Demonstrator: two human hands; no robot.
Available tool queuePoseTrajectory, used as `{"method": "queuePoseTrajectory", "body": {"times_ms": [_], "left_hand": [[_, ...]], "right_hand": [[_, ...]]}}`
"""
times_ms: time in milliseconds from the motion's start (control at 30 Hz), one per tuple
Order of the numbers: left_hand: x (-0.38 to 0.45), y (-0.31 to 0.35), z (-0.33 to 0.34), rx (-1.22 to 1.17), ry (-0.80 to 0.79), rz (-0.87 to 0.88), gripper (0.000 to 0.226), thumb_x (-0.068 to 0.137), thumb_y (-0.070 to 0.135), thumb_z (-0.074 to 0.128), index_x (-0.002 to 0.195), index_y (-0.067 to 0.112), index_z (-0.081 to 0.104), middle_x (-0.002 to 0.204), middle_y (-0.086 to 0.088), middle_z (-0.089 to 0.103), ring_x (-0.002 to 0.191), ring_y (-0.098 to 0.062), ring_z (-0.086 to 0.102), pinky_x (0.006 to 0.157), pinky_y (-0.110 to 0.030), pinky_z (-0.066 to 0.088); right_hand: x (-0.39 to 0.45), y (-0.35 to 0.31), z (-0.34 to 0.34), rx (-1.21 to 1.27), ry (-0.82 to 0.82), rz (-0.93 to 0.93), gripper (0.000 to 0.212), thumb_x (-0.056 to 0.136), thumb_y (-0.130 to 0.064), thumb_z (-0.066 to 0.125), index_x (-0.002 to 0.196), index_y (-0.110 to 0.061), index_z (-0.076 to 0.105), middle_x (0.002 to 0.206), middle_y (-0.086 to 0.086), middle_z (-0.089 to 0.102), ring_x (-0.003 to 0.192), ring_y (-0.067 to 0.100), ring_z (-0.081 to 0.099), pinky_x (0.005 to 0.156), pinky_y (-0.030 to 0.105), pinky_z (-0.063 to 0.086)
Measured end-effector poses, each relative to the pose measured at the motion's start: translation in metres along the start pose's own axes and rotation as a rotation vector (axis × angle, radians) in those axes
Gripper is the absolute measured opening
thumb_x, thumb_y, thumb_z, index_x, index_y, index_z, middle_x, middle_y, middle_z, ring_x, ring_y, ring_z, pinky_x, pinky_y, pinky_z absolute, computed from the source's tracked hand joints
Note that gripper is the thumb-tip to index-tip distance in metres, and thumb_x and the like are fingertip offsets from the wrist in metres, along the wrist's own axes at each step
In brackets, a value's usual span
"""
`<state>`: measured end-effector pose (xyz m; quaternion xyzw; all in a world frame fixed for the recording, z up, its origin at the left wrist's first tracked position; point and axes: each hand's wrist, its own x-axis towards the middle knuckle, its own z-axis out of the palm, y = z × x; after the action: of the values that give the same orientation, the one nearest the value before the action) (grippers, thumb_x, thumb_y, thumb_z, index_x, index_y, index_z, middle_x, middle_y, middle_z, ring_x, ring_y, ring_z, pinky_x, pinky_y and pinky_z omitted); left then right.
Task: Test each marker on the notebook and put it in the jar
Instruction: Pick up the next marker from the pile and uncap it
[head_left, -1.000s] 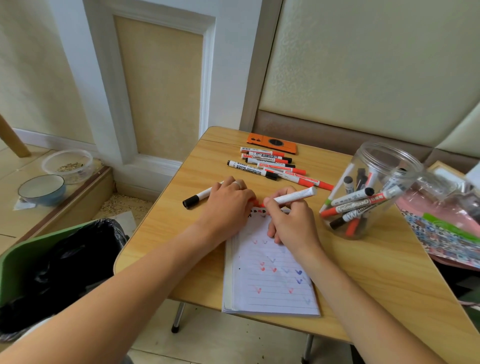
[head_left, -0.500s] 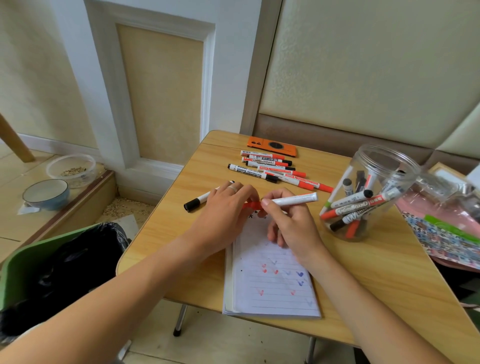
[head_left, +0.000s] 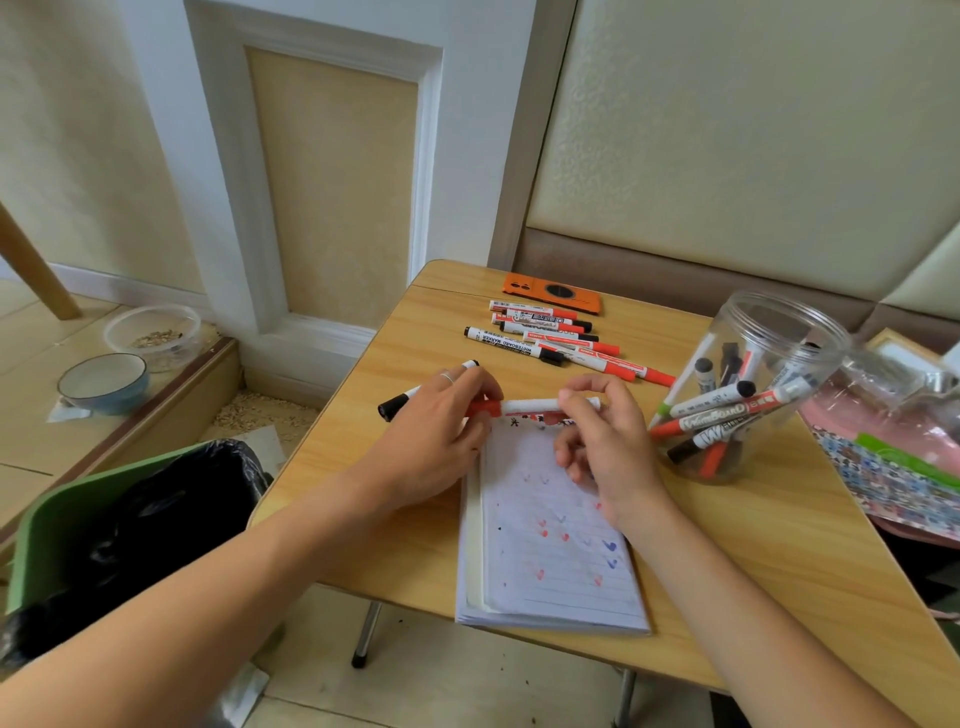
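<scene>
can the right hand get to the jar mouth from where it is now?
Probably yes. The jar stands just beside the right hand, its open mouth unobstructed, bare table between them. That hand is occupied, though, pinching the red marker.

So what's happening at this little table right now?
A person is working through a batch of markers. Both hands hold a red-capped marker level above the top of the notebook: the left hand grips the cap end, the right hand pinches the barrel. Test marks already dot the page. Several markers sit in the clear jar; more lie on the table beyond.
</scene>
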<state>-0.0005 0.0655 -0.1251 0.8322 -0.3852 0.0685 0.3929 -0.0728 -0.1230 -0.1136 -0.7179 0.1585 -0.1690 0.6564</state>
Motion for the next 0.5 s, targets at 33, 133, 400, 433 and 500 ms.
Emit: {"method": "queuePoseTrajectory", "body": {"times_ms": [33, 133, 400, 433, 500], "left_hand": [[-0.001, 0.001, 0.003, -0.037, 0.002, -0.02, 0.017, 0.101, 0.017, 0.049, 0.115, 0.022, 0.057, 0.107, 0.011, 0.052, 0.099, -0.004, 0.046, 0.082, -0.016, 0.038], [-0.001, 0.006, 0.013, -0.122, 0.037, -0.053, 0.02, 0.099, 0.03, 0.06, 0.119, 0.026, 0.063, 0.107, 0.012, 0.052, 0.095, 0.003, 0.05, 0.078, -0.005, 0.035], [0.005, 0.001, 0.016, -0.267, 0.071, -0.159, 0.017, 0.092, 0.024, 0.073, 0.108, 0.025, 0.077, 0.092, 0.014, 0.074, 0.087, -0.005, 0.063, 0.073, -0.017, 0.047], [0.005, 0.001, 0.016, -0.266, 0.071, -0.17, 0.015, 0.092, 0.024, 0.072, 0.106, 0.025, 0.077, 0.089, 0.013, 0.074, 0.085, -0.008, 0.064, 0.073, -0.022, 0.05], [0.005, 0.0, 0.017, -0.269, 0.069, -0.189, 0.012, 0.093, 0.025, 0.072, 0.104, 0.025, 0.077, 0.087, 0.011, 0.073, 0.083, -0.012, 0.064, 0.074, -0.031, 0.051]], "right_hand": [[0.001, 0.001, 0.001, -0.044, -0.008, -0.01, 0.009, 0.104, -0.022, 0.059, 0.107, -0.014, 0.059, 0.067, 0.002, 0.069, 0.043, 0.016, 0.052, 0.037, 0.021, 0.034], [0.003, 0.005, 0.005, -0.22, -0.021, -0.025, 0.017, 0.106, -0.028, 0.054, 0.099, -0.016, 0.062, 0.078, 0.008, 0.073, 0.046, 0.017, 0.056, 0.038, 0.024, 0.036], [0.006, 0.011, 0.011, -0.455, -0.043, -0.079, 0.023, 0.106, -0.035, 0.05, 0.092, -0.018, 0.057, 0.066, 0.002, 0.064, 0.047, 0.013, 0.056, 0.046, 0.029, 0.04], [0.006, 0.012, 0.012, -0.479, -0.047, -0.086, 0.023, 0.106, -0.036, 0.049, 0.092, -0.02, 0.057, 0.065, 0.0, 0.064, 0.048, 0.012, 0.057, 0.048, 0.03, 0.04], [0.008, 0.012, 0.012, -0.52, -0.056, -0.105, 0.023, 0.106, -0.038, 0.048, 0.093, -0.021, 0.056, 0.066, -0.002, 0.064, 0.05, 0.011, 0.059, 0.052, 0.034, 0.043]]}}
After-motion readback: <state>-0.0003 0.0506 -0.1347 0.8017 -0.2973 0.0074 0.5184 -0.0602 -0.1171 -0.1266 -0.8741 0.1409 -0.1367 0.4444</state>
